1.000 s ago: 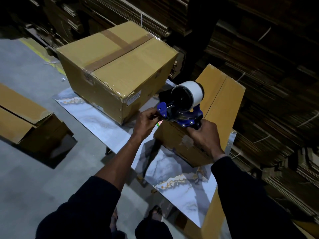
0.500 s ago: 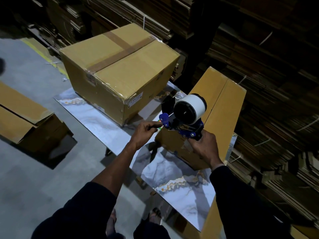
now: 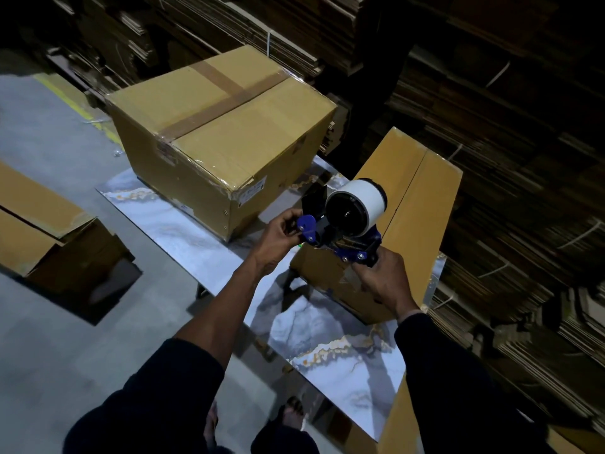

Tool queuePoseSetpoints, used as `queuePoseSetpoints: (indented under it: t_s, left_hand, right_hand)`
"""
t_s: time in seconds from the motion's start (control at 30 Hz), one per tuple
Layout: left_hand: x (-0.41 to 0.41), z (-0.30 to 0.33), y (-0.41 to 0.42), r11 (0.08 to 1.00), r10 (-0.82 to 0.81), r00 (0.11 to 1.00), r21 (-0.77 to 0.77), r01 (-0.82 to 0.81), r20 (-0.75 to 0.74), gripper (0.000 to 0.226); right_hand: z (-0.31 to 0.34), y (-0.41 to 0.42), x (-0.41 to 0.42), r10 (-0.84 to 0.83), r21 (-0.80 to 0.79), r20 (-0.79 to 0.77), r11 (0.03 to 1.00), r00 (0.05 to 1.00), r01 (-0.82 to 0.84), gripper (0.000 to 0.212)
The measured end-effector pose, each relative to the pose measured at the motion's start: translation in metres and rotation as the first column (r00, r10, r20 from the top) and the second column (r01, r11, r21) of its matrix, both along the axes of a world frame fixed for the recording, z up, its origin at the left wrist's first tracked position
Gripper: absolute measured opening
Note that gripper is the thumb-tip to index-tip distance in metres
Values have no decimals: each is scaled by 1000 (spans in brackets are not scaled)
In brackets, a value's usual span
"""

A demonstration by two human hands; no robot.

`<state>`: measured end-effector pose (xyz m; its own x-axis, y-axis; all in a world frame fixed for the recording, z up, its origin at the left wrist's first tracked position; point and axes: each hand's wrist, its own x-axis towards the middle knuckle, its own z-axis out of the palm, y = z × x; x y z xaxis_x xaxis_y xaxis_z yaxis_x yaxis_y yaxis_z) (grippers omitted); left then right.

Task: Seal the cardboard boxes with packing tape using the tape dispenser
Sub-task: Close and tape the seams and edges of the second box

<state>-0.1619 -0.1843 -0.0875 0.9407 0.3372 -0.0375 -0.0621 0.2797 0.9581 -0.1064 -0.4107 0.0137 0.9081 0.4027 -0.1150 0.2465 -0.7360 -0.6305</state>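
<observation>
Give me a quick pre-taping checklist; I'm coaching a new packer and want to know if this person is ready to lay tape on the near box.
1. Dispenser gripped: ok. The right hand holds the tape dispenser by its handle.
2. Tape loaded: ok. A white tape roll sits on it.
3. Tape end free: cannot tell. The left hand pinches at the blue front end, but no strip shows.
4. Near box flaps closed: ok. They meet at a centre seam with no tape seen along it.
5. Dispenser on the seam: not ok. It is held above the box's near end.
6. Far box done: ok. Tape crosses its top.
</observation>
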Motion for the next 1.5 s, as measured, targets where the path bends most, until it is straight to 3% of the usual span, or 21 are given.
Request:
queuePoseSetpoints:
  t_s: [0.2,0.37,0.53,0.67,0.8,0.9,1.0,1.23,1.33,1.5]
  left_hand:
    - [-3,-6,-5,997,-22,1000,-76,22,1,28]
    - [-16,-19,-6,999,25,999,-34,-26,-44,22]
    - [-18,-15,-6,985,142,986,-90,-150,-88,33]
    - [-14,-1,-4,978,136,991,-156,-137,-15,23]
    - [-12,4,-12,994,65,998,-87,-62,23,29]
    - [-15,1,-20,995,91,995,-52,-89,33,44]
    - [-15,-1,-24,989,148,988,-7,-148,46,57]
    - [-12,-4,-23,974,197,980,109,-200,32,34]
    - [-10,-6,-24,963,198,980,185,-198,20,37]
    - [-7,-4,-31,938,221,975,269,-221,32,53]
  right_hand:
    - [7,2,-3,14,14,-5,1000,1000,-14,65]
    - [4,0,-3,0,-10,-3,1000,1000,0,35]
    - [1,1,-2,-14,-31,8,999,1000,14,40]
    - [1,1,-3,-7,-21,19,1000,1000,8,43]
    - [2,2,-5,-16,-10,4,1000,1000,17,49]
    - [3,1,-6,-7,7,0,1000,1000,7,62]
    - [1,1,-4,9,12,11,1000,1000,-9,57]
    - [-1,-2,-1,26,0,17,1000,1000,-26,36]
    - [-5,-5,2,43,-7,-15,999,999,-44,27]
    - [-12,-13,3,38,17,33,999,999,-38,39]
